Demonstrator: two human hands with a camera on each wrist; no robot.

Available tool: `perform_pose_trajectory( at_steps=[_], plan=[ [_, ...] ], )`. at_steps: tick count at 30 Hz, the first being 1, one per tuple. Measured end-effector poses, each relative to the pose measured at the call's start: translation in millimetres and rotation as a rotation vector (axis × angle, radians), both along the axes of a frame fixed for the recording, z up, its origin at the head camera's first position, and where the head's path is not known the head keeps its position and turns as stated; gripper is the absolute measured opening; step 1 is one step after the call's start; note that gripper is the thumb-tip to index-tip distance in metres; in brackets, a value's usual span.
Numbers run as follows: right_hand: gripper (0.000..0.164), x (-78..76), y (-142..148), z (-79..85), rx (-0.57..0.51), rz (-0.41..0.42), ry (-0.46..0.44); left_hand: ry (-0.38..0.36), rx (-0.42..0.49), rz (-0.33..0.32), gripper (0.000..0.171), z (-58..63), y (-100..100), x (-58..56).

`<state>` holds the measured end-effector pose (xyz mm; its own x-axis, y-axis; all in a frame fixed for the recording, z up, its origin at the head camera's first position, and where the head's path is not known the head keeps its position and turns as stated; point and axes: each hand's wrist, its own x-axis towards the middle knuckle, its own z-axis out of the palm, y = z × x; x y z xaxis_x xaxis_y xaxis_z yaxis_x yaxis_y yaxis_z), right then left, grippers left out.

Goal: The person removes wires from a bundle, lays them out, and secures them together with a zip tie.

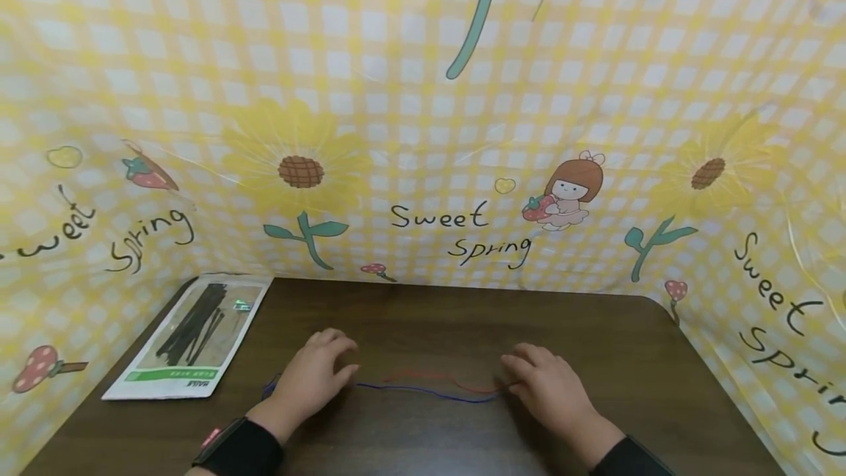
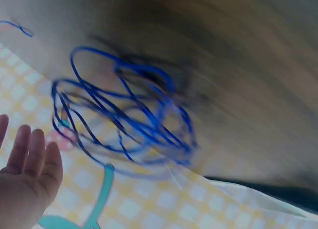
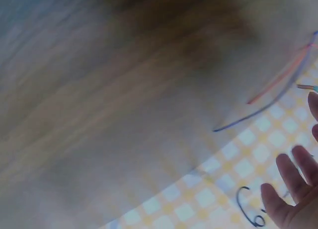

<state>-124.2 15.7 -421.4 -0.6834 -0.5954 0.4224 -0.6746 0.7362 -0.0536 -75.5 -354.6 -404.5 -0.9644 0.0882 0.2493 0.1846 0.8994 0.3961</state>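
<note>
A thin blue wire (image 1: 429, 390) stretches along the table between the two hands, with a red wire (image 1: 472, 388) beside it. My left hand (image 1: 311, 377) hovers by the wire's left part, its fingers loosely extended. In the left wrist view that hand's fingers (image 2: 35, 157) are apart from a loose tangled coil of blue wire (image 2: 124, 110). My right hand (image 1: 551, 391) is at the wires' right end, partly covering it in the head view. The right wrist view has free ends of the blue wire (image 3: 243, 118) and red wire (image 3: 278, 80), with relaxed fingers (image 3: 290, 179) beside them.
A white packet (image 1: 192, 344) with a green stripe and black scribbles lies at the table's left edge. The dark brown table (image 1: 436, 322) is bordered at the back and sides by a yellow checked cloth (image 1: 423, 131). Both wrists wear black bands (image 1: 241, 446).
</note>
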Motion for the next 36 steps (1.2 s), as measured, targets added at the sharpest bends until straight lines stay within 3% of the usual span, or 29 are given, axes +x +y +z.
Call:
perform_pose_trajectory(
  at_steps=[6, 12, 15, 19, 24, 29, 36],
  plan=[
    [0.066, 13.2, -10, 10.3, -0.065, -0.011, 0.041, 0.081, -0.026, 0.031, 0.044, 5.4, -20, 16.7],
    [0.074, 28.7, -14, 16.0, -0.071, -0.015, -0.037, 0.079, -0.062, 0.05, 0.058, 5.7, -36, 28.4],
    [0.08, 35.6, -15, 18.1, -0.072, -0.018, -0.102, 0.034, -0.063, 0.054, 0.071, 4.1, -43, 32.7],
    [0.087, 42.4, -16, 20.7, -0.086, -0.024, -0.175, -0.079, -0.044, 0.053, 0.098, 0.7, -51, 35.8],
    [0.089, 46.8, -14, 21.0, -0.099, -0.026, -0.205, -0.209, -0.021, 0.044, 0.123, -6.2, -55, 35.6],
    [0.089, 51.4, -10, 20.6, -0.095, -0.014, -0.216, -0.252, -0.002, 0.052, 0.128, -14.2, -57, 34.9],
    [0.082, 55.8, -5, 20.9, -0.07, 0.02, -0.238, -0.297, -0.003, 0.055, 0.118, -25.7, -60, 32.5]
  ],
)
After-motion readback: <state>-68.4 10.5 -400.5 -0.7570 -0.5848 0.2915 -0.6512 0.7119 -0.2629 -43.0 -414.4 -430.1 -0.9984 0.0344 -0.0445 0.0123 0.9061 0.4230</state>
